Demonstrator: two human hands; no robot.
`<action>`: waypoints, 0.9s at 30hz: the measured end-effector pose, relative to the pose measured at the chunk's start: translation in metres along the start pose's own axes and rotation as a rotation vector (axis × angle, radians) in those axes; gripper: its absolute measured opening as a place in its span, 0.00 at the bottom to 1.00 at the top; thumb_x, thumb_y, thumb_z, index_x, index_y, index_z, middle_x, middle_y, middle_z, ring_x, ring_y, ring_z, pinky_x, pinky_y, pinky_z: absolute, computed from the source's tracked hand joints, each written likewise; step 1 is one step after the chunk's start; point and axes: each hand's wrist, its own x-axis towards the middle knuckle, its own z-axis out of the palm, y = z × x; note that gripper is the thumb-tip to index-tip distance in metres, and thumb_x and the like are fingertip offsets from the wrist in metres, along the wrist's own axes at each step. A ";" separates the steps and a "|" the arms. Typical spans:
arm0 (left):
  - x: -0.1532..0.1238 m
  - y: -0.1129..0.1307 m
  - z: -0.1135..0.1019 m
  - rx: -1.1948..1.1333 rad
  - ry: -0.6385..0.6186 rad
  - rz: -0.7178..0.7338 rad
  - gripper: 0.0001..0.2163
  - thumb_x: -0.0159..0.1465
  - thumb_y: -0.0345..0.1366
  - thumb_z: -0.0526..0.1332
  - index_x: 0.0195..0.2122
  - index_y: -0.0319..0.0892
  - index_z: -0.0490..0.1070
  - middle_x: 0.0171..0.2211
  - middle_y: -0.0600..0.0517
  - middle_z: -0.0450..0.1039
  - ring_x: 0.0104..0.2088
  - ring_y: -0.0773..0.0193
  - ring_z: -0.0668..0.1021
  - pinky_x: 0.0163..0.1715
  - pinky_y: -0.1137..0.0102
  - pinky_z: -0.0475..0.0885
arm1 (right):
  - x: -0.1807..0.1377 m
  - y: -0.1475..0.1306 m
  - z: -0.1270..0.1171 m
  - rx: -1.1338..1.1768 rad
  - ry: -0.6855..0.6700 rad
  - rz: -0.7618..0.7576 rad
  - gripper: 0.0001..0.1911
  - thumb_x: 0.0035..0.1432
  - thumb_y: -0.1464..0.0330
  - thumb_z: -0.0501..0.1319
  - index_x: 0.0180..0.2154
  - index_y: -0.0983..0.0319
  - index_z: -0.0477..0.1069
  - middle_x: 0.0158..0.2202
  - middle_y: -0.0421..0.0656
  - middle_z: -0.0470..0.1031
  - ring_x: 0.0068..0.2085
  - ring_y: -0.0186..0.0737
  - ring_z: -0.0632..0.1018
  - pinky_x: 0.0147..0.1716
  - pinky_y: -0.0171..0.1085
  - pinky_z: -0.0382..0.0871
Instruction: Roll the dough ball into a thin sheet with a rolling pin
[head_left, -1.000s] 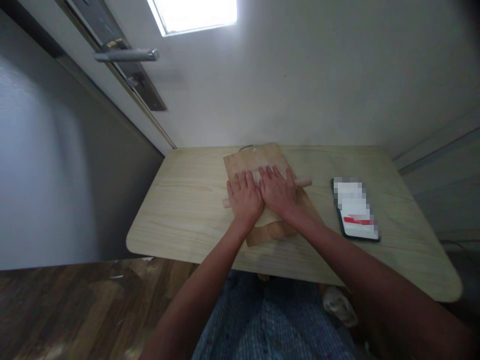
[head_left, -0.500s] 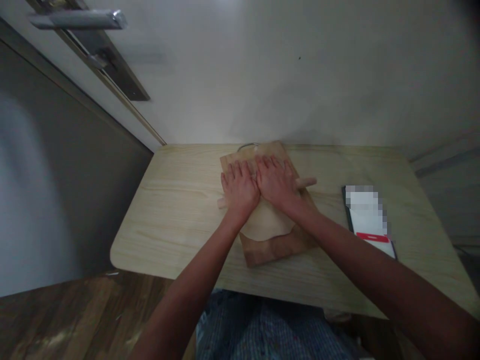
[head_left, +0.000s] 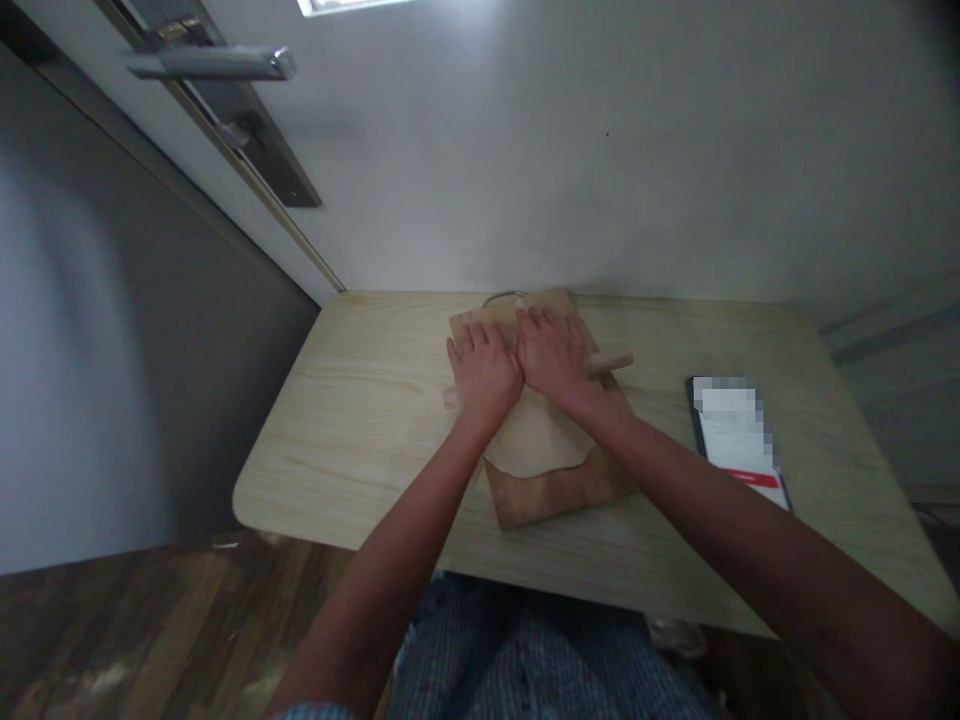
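Observation:
A wooden rolling pin (head_left: 611,361) lies crosswise over a sheet of pale, flattened dough (head_left: 541,437) on a brown wooden board (head_left: 551,498). My left hand (head_left: 484,368) rests flat on the left part of the pin, fingers stretched forward. Beside it, my right hand (head_left: 553,350) lies over the right part, its fingers also extended, and the two hands touch or nearly touch at the thumbs. Only the pin's ends show past my hands; its middle and the far part of the dough are hidden beneath them.
The board sits on a light wood table (head_left: 360,400) against a white door with a metal handle (head_left: 214,64). A phone (head_left: 739,425) with a lit screen lies to the right. A wire loop (head_left: 504,296) shows at the board's far edge.
Both hands and the rolling pin have shifted slightly forward, towards the board's far edge. The camera view has also moved a little, so more of the door shows.

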 end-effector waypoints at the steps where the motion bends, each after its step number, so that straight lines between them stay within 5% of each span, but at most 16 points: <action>1: -0.005 0.001 -0.001 0.007 -0.002 -0.002 0.19 0.63 0.36 0.39 0.52 0.36 0.56 0.55 0.41 0.57 0.57 0.54 0.56 0.54 0.55 0.48 | -0.006 0.000 -0.001 -0.003 0.008 -0.002 0.22 0.58 0.70 0.41 0.52 0.66 0.59 0.52 0.50 0.64 0.54 0.47 0.61 0.52 0.48 0.47; 12: -0.058 0.010 -0.005 -0.001 0.044 0.050 0.20 0.63 0.36 0.41 0.54 0.38 0.55 0.57 0.46 0.54 0.59 0.56 0.51 0.55 0.55 0.43 | -0.062 -0.001 -0.008 0.023 0.052 -0.004 0.22 0.59 0.69 0.41 0.55 0.63 0.55 0.53 0.47 0.63 0.56 0.45 0.58 0.54 0.48 0.39; 27: 0.021 -0.001 0.003 0.025 0.001 0.029 0.19 0.63 0.38 0.38 0.52 0.40 0.57 0.53 0.44 0.58 0.56 0.54 0.56 0.54 0.53 0.45 | 0.021 0.005 0.005 0.028 -0.054 -0.010 0.23 0.59 0.67 0.44 0.56 0.63 0.53 0.56 0.49 0.57 0.57 0.49 0.57 0.52 0.48 0.47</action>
